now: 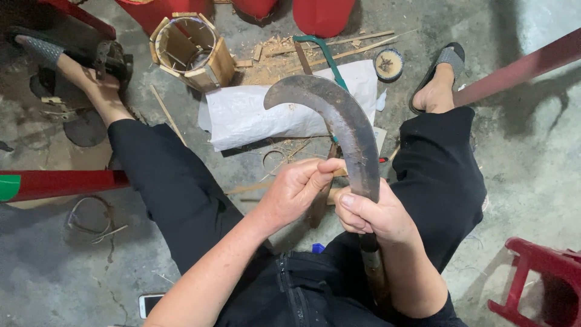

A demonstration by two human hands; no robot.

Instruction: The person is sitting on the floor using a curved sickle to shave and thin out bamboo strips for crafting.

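phone: nearest, on the concrete floor by the left thigh, apart from both hands.
stool: red plastic, right near corner, unused.
handle: runs down from the right fist toward the lap, metal collar just under the fist.
right hand: fingers pressed together in a fist round the tool at the base of the blade, thumb up along the metal.
left hand: thumb and fingers pinching a thin strip of pale wood, tip touching the blade's left edge.
blade: big dark curved hook, rusty; long axis goes up and away from the right hand, then bends left, tip pointing left over the white sheet.
key relation: strip lies straight left of the blade, just above the right thumb; strip's long axis is crosswise to the blade; left hand is the nearer one to the strip, right only steadies the tool.
stick: darker wooden piece under the hands, slanting down between the knees; upper part hidden.
legs: black trousers, knees spread, feet in sandals far left and far right.
red bar: crosses at left behind the thigh; another red bar at upper right.
sheet: white sack on the floor, beyond the hands, under the blade tip.
saw: green-framed, lying on the sheet's far edge.
drum frame: small round body of wooden slats, farther left, among shavings.
disc: small round thing near the right foot; can't tell what.
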